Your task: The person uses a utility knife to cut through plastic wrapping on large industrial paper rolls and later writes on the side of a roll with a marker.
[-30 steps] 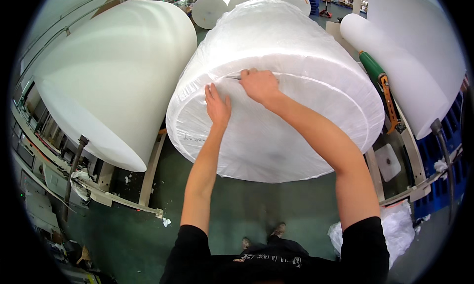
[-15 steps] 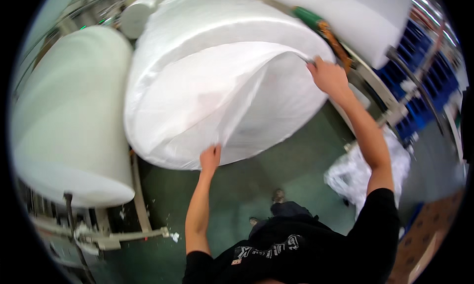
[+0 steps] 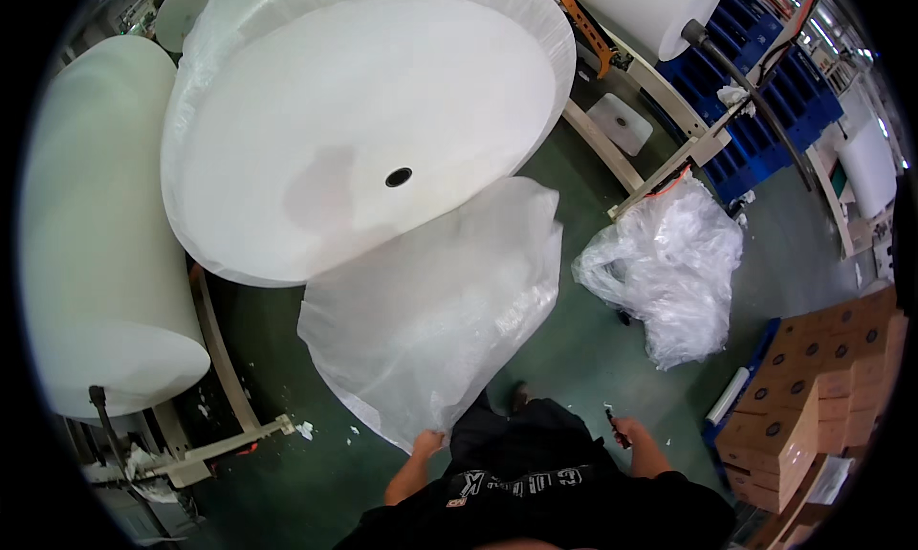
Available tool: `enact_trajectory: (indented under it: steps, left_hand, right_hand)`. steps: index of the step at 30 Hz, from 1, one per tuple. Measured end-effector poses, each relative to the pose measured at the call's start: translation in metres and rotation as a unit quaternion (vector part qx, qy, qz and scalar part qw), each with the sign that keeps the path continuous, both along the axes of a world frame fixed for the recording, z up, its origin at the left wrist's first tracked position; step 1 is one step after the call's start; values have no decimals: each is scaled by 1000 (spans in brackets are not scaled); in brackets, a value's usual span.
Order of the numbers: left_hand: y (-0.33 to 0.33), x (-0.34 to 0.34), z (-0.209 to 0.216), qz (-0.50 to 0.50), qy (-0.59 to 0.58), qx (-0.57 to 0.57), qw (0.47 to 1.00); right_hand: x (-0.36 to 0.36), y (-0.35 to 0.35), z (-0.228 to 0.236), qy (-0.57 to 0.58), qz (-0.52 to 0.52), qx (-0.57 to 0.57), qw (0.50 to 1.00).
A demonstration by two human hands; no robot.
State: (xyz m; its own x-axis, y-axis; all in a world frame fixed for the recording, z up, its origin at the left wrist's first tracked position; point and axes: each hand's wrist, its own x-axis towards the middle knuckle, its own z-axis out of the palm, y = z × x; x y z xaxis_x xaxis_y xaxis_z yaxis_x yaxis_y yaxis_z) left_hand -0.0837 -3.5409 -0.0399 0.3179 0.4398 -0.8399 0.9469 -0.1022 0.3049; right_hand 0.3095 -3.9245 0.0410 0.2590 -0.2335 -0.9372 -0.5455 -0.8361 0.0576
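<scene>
My left hand [image 3: 427,444] is closed on the lower edge of a loose sheet of white plastic wrap [image 3: 435,301]. The sheet hangs from the lower rim of a huge white paper roll [image 3: 449,91], whose flat round end is bare and shows a small dark core hole [image 3: 399,177]. More wrap still covers the roll's curved side. Low at my right side, away from the roll, my right hand [image 3: 635,433] grips a small dark utility knife [image 3: 617,428] with its shiny tip pointing up and left.
Another big roll [image 3: 105,206] lies at left beside a beige metal frame [image 3: 225,359]. Crumpled clear plastic [image 3: 674,263] lies on the floor at right, near a beige rail [image 3: 660,177]. Beyond are blue pallets [image 3: 736,100]; brown cartons [image 3: 803,397] stand at lower right.
The wrap over the roll's end has come down, baring the face and core hole. My left hand has pulled its edge toward me; my right hand has left the rim and dropped to my side.
</scene>
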Motion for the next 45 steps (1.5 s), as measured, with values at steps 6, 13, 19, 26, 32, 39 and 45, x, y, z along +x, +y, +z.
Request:
enact_trajectory:
  steps: [6,13,19,26,32,39,45]
  left_hand:
    - [-51,13,-7,24,-104,269,957]
    - [-81,77,43,164,-235,176,942]
    - [-87,12,28,309,-255,90,912]
    - [-65,-146,9,571,-307,49,760]
    - [8,-256,35,650,-354,32,672]
    - [142,-220,157,648,-502,-70,569]
    - [253,-175,189,595,-608,-181,493]
  right_hand:
    - [63,47,-16,-112,116,105,981]
    - [90,146,-24,-177,175,268,931]
    - [18,199,-40,-137,244,303,911]
    - [-149,261,-48,-43,367,193,909]
    - [-251,400,3,58,374,386,841]
    - [-303,515,197,402,143,551,717]
    - [-328,592,250,393,154,698,578]
